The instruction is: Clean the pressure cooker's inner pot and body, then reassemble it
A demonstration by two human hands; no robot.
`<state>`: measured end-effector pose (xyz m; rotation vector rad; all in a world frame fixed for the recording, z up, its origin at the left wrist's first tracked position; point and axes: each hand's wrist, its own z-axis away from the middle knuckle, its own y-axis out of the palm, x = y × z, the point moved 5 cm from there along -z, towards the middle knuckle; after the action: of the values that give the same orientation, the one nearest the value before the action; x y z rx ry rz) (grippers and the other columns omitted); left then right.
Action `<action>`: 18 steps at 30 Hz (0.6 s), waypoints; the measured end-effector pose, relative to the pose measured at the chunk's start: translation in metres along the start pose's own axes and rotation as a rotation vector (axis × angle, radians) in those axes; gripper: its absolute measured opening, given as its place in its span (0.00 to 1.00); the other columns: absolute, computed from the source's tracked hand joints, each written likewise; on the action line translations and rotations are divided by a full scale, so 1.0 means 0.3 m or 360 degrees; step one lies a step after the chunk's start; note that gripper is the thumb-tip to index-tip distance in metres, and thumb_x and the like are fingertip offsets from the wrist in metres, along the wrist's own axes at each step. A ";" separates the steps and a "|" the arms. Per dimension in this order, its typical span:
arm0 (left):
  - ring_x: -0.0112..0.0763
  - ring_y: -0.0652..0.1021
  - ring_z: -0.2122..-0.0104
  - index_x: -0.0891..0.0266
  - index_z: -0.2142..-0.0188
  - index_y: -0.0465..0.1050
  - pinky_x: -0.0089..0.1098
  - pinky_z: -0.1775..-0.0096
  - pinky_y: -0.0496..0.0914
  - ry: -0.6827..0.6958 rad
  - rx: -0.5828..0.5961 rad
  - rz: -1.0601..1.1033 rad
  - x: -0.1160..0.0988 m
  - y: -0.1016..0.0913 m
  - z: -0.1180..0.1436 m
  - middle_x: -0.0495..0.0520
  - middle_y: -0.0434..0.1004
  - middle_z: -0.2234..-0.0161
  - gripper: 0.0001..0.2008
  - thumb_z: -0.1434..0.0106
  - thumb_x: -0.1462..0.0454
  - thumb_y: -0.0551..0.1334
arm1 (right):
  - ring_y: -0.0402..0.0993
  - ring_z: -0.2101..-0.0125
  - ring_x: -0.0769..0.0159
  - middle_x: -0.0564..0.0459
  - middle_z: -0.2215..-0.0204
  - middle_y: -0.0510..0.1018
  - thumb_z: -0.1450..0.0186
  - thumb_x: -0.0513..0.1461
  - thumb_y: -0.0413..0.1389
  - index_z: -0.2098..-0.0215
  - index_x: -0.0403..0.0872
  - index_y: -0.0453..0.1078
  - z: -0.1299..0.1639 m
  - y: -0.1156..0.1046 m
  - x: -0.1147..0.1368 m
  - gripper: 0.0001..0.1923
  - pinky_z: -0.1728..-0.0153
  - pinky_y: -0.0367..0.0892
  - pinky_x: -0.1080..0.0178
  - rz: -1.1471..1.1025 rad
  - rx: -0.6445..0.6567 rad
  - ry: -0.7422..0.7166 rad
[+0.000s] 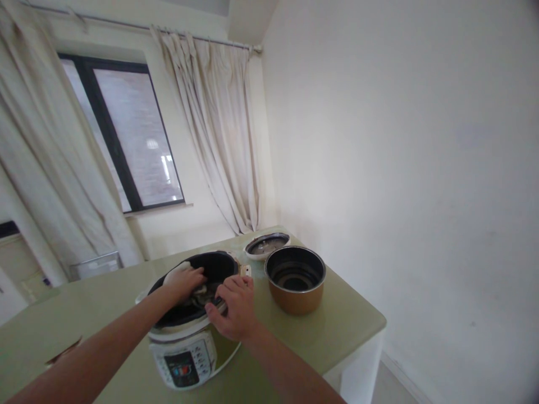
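A white electric pressure cooker [197, 370] with a front control panel stands lidless on the table, its dark inside facing up. My left hand [188, 280] reaches down into it, fingers bent around a whitish cloth [179, 270] that lies partly hidden against the inner wall. The bottom of the cooker is mostly covered by my hands. On the right side of the rim, my right hand [236, 306] is closed over the edge, with its thumb toward the front. Beside the cooker sits its inner pot [297, 300], brown outside and black inside.
Behind the inner pot a round lid [267, 247] lies with its inner side up. The greenish tabletop [345, 325] ends at a rounded corner on the right, near the white wall [400, 168]. A brownish flat piece [64, 350] lies at the left.
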<state>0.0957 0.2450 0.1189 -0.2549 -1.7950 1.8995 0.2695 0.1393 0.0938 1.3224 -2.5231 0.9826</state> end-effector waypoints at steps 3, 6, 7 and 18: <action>0.58 0.79 0.42 0.60 0.36 0.70 0.55 0.44 0.72 -0.0264 -0.0059 -0.0005 -0.044 -0.045 -0.082 0.72 0.69 0.34 0.30 0.38 0.70 0.58 | 0.69 0.57 0.60 0.56 0.67 0.74 0.35 0.52 0.62 0.66 0.50 0.67 0.001 0.004 -0.004 0.16 0.50 0.53 0.52 -0.0001 0.0000 -0.0018; 0.60 0.81 0.46 0.65 0.42 0.73 0.53 0.48 0.74 -0.0340 -0.0033 0.0087 -0.097 -0.064 -0.152 0.74 0.77 0.43 0.23 0.37 0.65 0.59 | 0.69 0.58 0.60 0.56 0.68 0.73 0.36 0.53 0.62 0.67 0.50 0.66 0.001 0.009 -0.008 0.17 0.50 0.53 0.52 0.0005 -0.0007 -0.0034; 0.60 0.81 0.47 0.66 0.45 0.74 0.52 0.48 0.74 -0.0314 -0.0012 0.0123 -0.115 -0.064 -0.164 0.74 0.79 0.45 0.21 0.36 0.63 0.60 | 0.69 0.58 0.61 0.57 0.68 0.73 0.36 0.53 0.62 0.67 0.50 0.66 0.001 0.010 -0.009 0.17 0.50 0.53 0.52 0.0003 -0.0013 -0.0036; 0.40 0.83 0.59 0.58 0.62 0.83 0.34 0.56 0.76 0.0269 0.0629 0.0470 -0.182 -0.014 0.051 0.51 0.87 0.60 0.12 0.42 0.66 0.62 | 0.70 0.56 0.63 0.57 0.68 0.74 0.31 0.47 0.59 0.68 0.49 0.67 -0.013 -0.008 -0.013 0.12 0.50 0.52 0.54 -0.0087 0.0027 -0.0054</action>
<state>0.1360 0.2051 0.1133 -0.5424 -1.2935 2.3103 0.2731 0.1433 0.0964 1.4170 -2.4941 0.9808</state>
